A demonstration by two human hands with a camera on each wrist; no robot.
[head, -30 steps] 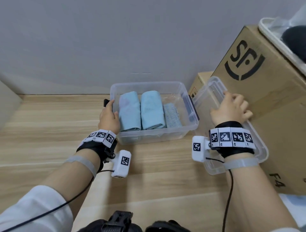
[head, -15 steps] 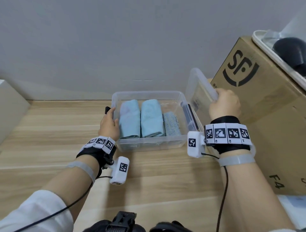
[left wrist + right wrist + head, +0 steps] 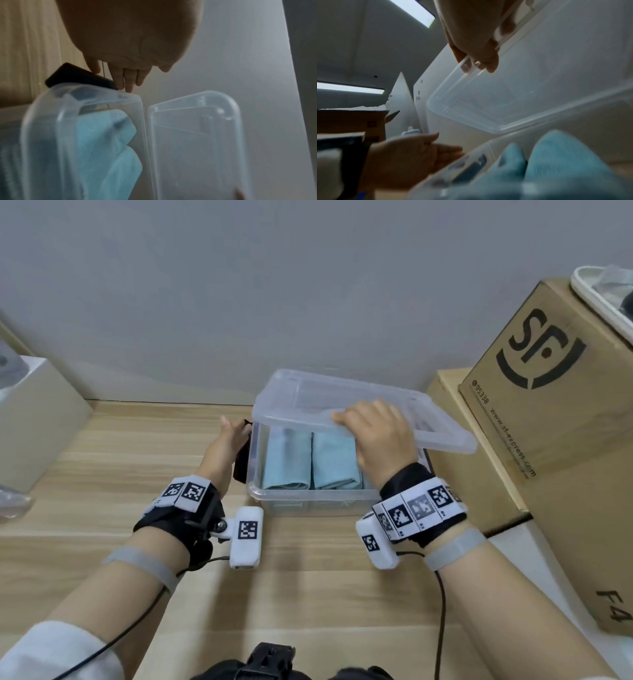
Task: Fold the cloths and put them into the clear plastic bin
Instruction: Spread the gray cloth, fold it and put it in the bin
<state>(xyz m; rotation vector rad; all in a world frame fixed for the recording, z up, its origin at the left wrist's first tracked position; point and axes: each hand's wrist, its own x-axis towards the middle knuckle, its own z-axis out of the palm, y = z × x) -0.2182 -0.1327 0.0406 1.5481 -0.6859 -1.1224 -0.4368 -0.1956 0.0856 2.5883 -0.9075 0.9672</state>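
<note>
The clear plastic bin (image 3: 308, 503) stands on the wooden surface with two folded light-blue cloths (image 3: 287, 460) (image 3: 334, 465) side by side inside. My right hand (image 3: 380, 440) grips the near edge of the clear lid (image 3: 359, 397) and holds it tilted over the bin, its far side low. In the right wrist view the fingers (image 3: 477, 56) curl round the lid's rim (image 3: 488, 108). My left hand (image 3: 230, 440) rests with straight fingers against the black latch (image 3: 242, 462) on the bin's left end; the left wrist view has the fingertips (image 3: 127, 81) at that latch (image 3: 73, 77).
A large printed cardboard box (image 3: 548, 412) stands close on the right, with a lower box (image 3: 455, 446) between it and the bin. A white box (image 3: 34, 426) sits at the left. A grey wall runs just behind the bin.
My right hand has picked the lid up from against the cardboard box and swung it left over the bin. My left hand has stayed at the bin's left end.
</note>
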